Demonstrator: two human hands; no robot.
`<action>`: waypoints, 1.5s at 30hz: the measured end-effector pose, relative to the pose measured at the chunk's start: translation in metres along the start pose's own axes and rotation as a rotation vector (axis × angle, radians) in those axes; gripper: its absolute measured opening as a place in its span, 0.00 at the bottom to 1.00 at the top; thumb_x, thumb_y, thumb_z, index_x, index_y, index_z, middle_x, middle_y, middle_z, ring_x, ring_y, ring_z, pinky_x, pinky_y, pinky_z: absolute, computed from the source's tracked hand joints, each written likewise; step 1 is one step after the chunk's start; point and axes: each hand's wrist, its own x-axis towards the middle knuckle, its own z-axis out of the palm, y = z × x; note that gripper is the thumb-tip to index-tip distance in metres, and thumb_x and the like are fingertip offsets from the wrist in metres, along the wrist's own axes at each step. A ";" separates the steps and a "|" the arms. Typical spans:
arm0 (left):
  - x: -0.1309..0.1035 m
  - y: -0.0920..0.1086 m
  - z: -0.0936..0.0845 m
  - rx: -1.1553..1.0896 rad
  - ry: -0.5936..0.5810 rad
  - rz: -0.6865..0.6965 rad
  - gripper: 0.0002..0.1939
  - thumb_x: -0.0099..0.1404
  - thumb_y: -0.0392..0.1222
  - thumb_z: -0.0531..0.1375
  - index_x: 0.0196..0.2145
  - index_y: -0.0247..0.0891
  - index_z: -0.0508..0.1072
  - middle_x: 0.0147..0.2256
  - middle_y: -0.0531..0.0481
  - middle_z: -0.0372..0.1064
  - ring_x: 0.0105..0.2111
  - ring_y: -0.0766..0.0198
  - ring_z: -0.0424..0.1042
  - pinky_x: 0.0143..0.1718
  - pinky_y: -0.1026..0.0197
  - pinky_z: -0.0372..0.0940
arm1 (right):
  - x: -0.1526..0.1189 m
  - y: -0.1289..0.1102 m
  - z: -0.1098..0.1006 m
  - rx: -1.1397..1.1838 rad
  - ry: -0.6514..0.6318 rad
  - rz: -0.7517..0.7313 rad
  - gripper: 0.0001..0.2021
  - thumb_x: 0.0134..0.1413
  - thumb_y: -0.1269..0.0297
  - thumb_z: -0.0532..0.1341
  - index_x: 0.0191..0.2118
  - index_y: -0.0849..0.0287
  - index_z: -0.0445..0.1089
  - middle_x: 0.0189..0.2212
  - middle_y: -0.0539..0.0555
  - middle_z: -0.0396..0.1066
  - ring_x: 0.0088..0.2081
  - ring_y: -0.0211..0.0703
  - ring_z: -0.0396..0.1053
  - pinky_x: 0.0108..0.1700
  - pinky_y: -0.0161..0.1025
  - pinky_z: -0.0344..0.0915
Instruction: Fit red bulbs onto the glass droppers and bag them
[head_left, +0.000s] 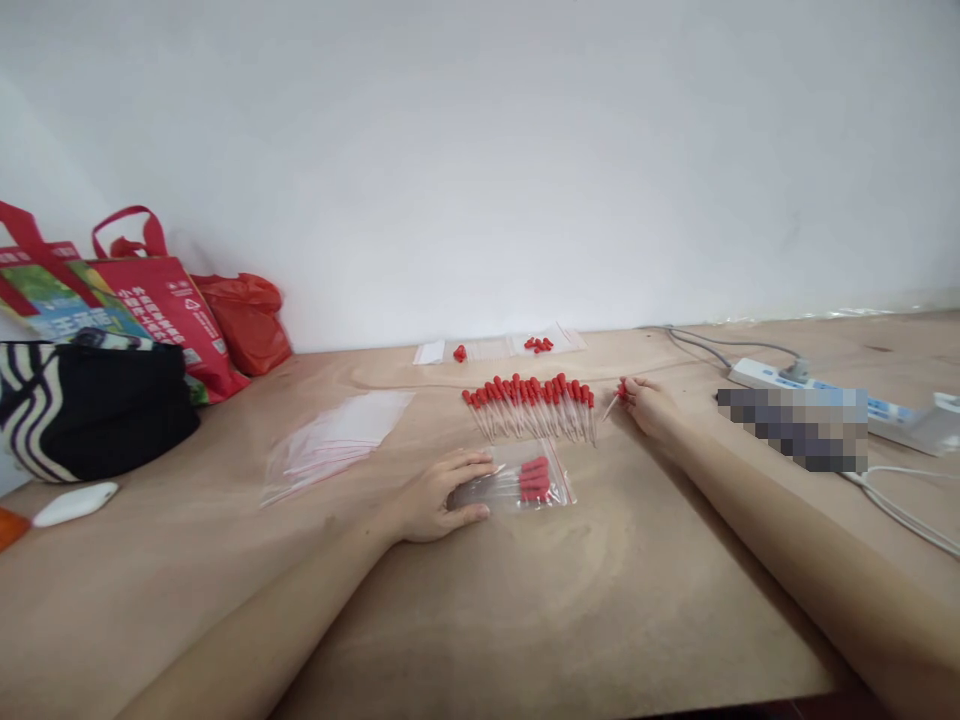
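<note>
A clear zip bag lies flat on the table, with several red-bulbed droppers inside. My left hand curls round its left end, fingers on the far edge and thumb on the near edge. Beyond the bag, many more droppers are spread in a row, red bulbs away from me and clear tips towards me. At the right end of that row, my right hand pinches the red bulb of one dropper, its clear tip slanting down to the left.
A stack of flat zip bags lies left of the row. Near the wall are loose red bulbs on clear bags. Shopping bags and a black striped bag stand at left, behind a white case. A power strip with cables lies right.
</note>
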 end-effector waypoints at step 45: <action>0.000 0.000 0.001 0.034 0.030 0.019 0.27 0.59 0.47 0.54 0.54 0.39 0.54 0.53 0.46 0.55 0.53 0.58 0.56 0.53 0.54 0.52 | -0.114 -0.010 0.057 -0.273 -0.589 0.152 0.12 0.36 0.65 0.63 0.31 0.63 0.66 0.24 0.50 0.70 0.12 0.26 0.54 0.11 0.28 0.49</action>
